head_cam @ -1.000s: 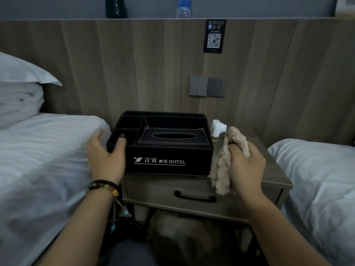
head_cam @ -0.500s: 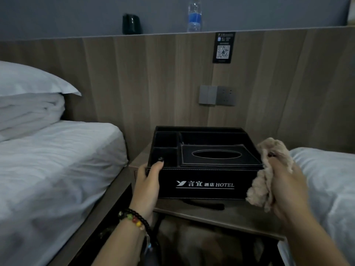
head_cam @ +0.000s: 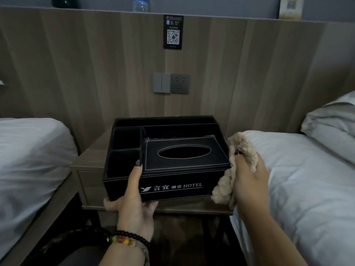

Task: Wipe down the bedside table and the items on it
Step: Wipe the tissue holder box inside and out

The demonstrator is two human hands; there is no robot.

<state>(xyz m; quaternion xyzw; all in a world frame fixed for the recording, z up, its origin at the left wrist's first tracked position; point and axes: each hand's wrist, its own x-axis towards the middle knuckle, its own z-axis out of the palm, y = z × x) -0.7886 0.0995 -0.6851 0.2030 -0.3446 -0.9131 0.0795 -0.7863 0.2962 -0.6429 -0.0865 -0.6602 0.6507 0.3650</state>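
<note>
Gripping black organizer box (head_cam: 172,186) at its front edge: left hand (head_cam: 134,204), thumb over the rim, fingers underneath. Right hand (head_cam: 247,181) fingers clenched around beige cloth (head_cam: 226,187), just beside box's right side, over the worktop (head_cam: 92,156)

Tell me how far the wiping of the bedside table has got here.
Nothing visibly wiped yet. In hand: the left hand holds the black organiser box lifted off the table, the right hand grips the cloth beside it. Left: box and tabletop.
</note>
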